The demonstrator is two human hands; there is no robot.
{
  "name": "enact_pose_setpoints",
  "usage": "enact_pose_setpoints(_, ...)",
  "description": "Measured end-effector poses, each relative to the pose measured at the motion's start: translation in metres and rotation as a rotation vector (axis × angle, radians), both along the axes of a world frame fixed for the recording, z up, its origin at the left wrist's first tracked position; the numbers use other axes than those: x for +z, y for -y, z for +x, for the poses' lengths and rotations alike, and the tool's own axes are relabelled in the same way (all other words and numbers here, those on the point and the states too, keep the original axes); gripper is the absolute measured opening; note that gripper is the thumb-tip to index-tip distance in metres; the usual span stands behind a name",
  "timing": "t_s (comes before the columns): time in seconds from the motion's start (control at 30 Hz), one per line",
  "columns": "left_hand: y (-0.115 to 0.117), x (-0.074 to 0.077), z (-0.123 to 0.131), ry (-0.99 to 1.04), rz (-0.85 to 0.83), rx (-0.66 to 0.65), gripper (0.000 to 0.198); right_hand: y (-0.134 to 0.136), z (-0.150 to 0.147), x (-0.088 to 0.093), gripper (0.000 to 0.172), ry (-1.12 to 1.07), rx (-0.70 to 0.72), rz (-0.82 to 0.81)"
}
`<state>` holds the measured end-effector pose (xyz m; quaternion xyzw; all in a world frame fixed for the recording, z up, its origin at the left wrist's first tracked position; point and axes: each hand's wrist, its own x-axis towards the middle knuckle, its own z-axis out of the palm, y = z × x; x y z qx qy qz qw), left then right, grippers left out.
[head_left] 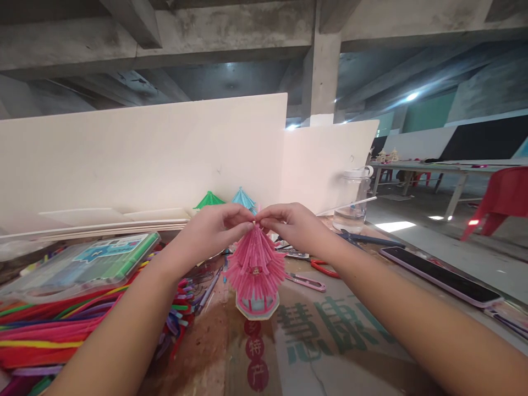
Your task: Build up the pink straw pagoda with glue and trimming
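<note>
A pink pipe-cleaner pagoda model (256,272) stands on the cardboard-covered table (330,341) in front of me. My left hand (214,228) and my right hand (289,223) meet at its tip, both with fingers pinched together on the pink top. Behind the hands, a green pagoda roof (209,199) and a blue pagoda roof (243,198) stand against the white partition.
A heap of coloured pipe cleaners (61,330) and a clear plastic box (82,264) lie at left. Red-handled pliers (324,268), pink clippers (307,282), blue scissors (371,239), a glass jar (352,201) and a phone (437,275) lie at right. A red chair (501,198) stands beyond.
</note>
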<state>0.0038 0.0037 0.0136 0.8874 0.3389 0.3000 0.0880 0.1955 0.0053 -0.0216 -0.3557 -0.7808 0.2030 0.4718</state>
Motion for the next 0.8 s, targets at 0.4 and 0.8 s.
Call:
enact_pose_setpoints(0.4, -0.0069, -0.0054, 0.002, -0.033, 0.169, -0.025, 0.019, -0.0026, 0.0033, -0.0001, 0.013, -0.019, 0.039, -0.02)
enact_pose_setpoints(0.8, -0.0095, -0.0083, 0.0073, 0.037, 0.233, -0.092, 0.012, -0.0015, -0.0008, 0.0, 0.011, -0.032, 0.058, -0.021)
